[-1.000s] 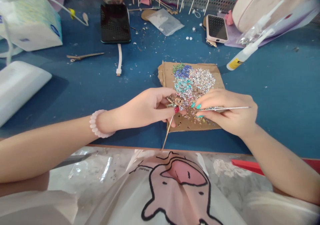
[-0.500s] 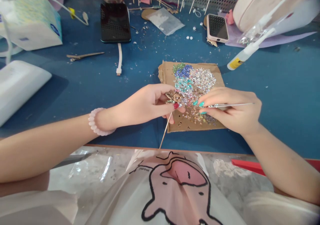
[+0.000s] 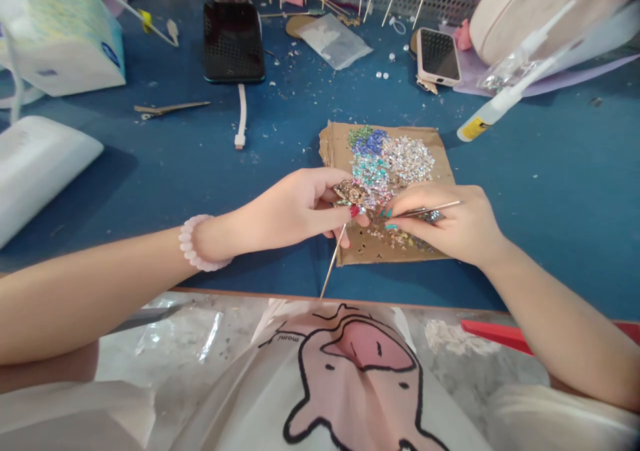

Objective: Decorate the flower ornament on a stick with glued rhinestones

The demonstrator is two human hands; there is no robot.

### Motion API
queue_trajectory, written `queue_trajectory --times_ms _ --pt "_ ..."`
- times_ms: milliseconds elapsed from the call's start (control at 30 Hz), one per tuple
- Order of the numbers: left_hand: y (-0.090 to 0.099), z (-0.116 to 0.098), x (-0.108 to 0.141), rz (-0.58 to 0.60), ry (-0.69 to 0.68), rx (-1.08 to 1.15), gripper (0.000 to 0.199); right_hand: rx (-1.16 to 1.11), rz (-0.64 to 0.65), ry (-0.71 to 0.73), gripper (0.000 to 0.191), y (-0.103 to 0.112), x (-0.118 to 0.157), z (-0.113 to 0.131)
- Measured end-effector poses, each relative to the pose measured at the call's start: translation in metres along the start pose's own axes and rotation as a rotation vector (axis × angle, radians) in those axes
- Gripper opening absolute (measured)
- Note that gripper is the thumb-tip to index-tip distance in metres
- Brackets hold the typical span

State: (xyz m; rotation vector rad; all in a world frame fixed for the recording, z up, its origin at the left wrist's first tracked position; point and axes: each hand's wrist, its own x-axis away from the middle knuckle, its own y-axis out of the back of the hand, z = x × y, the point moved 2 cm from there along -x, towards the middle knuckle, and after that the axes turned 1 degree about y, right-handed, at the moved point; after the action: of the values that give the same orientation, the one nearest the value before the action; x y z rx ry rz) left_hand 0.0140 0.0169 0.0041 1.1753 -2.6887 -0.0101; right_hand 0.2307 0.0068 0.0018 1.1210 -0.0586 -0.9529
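My left hand (image 3: 305, 204) is closed, holding an ornate gold-coloured ornament (image 3: 351, 191) between thumb and fingers. Its exact kind is partly hidden by the fingers. From under that hand a thin stick (image 3: 333, 264) slants down toward the table edge. My right hand (image 3: 445, 221) pinches a slim metal tool (image 3: 447, 205), whose working tip is hidden near the fingertips, close to the ornament. Both hands are over a piece of cardboard (image 3: 350, 254) strewn with small rhinestones (image 3: 407, 157) in green, blue, turquoise, pink and clear heaps.
Right of the cardboard, a glue bottle (image 3: 475, 128) with a long white nozzle leans up. Farther back are a phone (image 3: 439, 56), a plastic bag (image 3: 334, 41) and a black device (image 3: 234, 43). A metal clip (image 3: 173, 109) and a tissue pack (image 3: 65, 44) lie left.
My right hand has shifted left, toward the ornament, and its tool has tilted with the back end higher. My left hand keeps its hold almost unmoved; the view has shifted slightly.
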Motion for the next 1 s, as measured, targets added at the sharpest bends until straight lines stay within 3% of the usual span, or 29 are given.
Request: queue_trajectory --times_ms 567,833,1000 --pt "0.0002 -0.0006 -0.0014 0.015 0.065 -0.016 0.013 0.008 -0.011 0.017 0.006 0.0006 0.0006 0.0001" --pt "-0.0003 0.0008 -0.0022 0.056 0.099 -0.051 0.018 -0.154 -0.103 -0.057 0.005 0.0065 0.0019 0.0022" --pt "-0.0002 0.0057 -0.0023 0.101 0.077 -0.076 0.029 -0.163 -0.19 -0.013 0.01 0.0049 0.0022 0.0051"
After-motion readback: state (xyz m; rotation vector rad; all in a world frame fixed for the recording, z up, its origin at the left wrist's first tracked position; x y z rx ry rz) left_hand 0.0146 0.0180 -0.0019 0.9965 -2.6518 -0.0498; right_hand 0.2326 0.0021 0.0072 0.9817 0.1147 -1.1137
